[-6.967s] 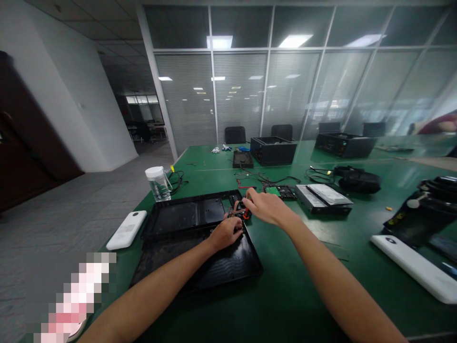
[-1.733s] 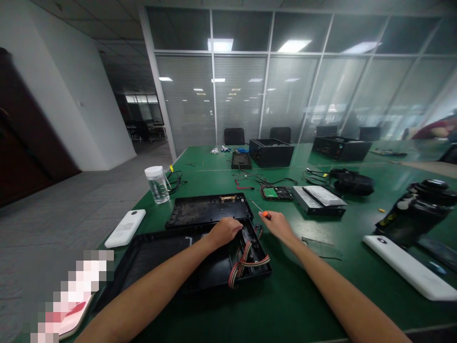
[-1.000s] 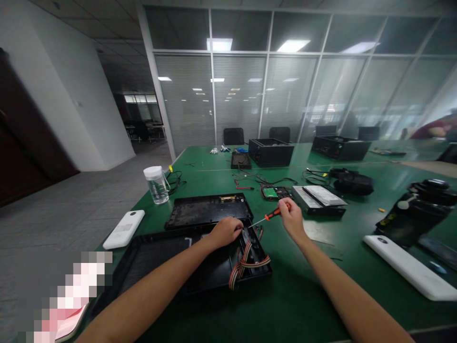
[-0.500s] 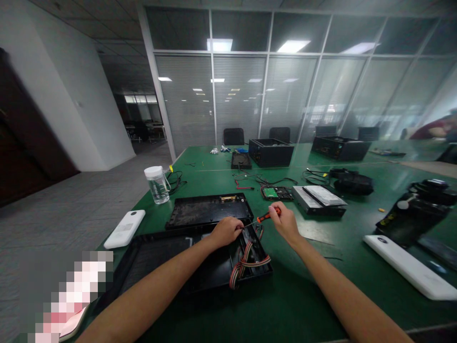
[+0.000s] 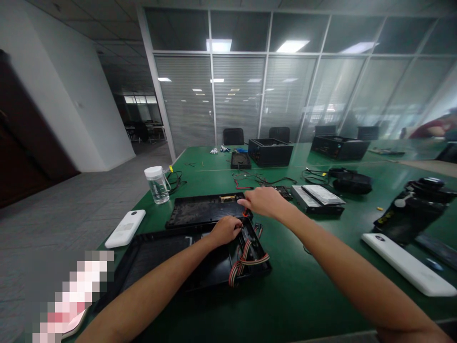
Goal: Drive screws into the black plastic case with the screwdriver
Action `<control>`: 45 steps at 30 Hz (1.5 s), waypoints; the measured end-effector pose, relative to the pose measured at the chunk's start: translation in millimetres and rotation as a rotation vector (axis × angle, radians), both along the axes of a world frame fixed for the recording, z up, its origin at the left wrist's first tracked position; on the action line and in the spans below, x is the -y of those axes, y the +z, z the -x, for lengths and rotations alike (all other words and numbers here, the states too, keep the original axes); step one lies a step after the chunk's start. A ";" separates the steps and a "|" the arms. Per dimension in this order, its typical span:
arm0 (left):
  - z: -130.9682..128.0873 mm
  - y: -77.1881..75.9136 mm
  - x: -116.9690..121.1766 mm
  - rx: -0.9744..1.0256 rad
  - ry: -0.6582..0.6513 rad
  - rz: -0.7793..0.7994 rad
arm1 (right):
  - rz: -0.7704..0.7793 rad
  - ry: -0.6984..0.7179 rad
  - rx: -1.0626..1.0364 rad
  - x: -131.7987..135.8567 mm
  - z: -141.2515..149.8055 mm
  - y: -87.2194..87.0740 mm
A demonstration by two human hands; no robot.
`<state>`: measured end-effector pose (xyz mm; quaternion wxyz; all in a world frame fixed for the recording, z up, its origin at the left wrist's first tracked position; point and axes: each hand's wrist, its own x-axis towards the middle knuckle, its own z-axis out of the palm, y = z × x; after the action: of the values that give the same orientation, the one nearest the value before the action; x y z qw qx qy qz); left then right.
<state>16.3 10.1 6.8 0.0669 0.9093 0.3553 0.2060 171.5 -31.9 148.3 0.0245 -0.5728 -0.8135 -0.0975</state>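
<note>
My right hand (image 5: 264, 201) grips an orange-and-black screwdriver (image 5: 245, 214), held roughly upright over the far right part of a black computer front panel (image 5: 157, 255). Most of the handle is covered by my fingers, and its tip is too small to make out. Close below it, my left hand (image 5: 224, 231) rests at the panel with thumb and fingertips pinched together; whatever they hold is hidden. A striped ribbon cable (image 5: 233, 274) loops over the panel's right end. Just beyond lies a second flat black panel (image 5: 200, 211) with a brass-coloured strip on it.
White power banks (image 5: 125, 228) lie left and right. A water bottle (image 5: 156, 186) stands at left, a black bottle (image 5: 403, 214) at right. A metal drive (image 5: 317, 202), loose cables, a black pouch (image 5: 352, 182) and black cases (image 5: 270, 152) sit farther back.
My right hand has moved left and up, turning the screwdriver from slanted to nearly upright over the panel. My left hand stays in place.
</note>
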 end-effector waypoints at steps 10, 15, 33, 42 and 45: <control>0.0 2.2 -0.1 -0.027 0.021 0.027 | 0.056 -0.004 0.031 -13.6 13.4 8.9; 0.1 1.9 -0.5 -0.026 0.007 0.035 | 0.092 0.035 0.042 -13.6 17.0 9.7; -0.5 -0.7 -2.2 -0.015 0.009 0.011 | 0.080 0.033 0.035 -15.8 10.7 11.1; 2.4 -1.4 -0.3 -0.052 -0.015 -0.032 | 0.089 0.076 0.018 -16.8 11.5 4.4; 4.0 -1.1 1.8 -0.100 -0.051 -0.080 | -0.002 0.031 -0.105 -22.5 0.7 -4.2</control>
<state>12.3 8.3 5.7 0.0178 0.9291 0.3266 0.1726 170.7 -9.4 144.1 0.0692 -0.5645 -0.8197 -0.0681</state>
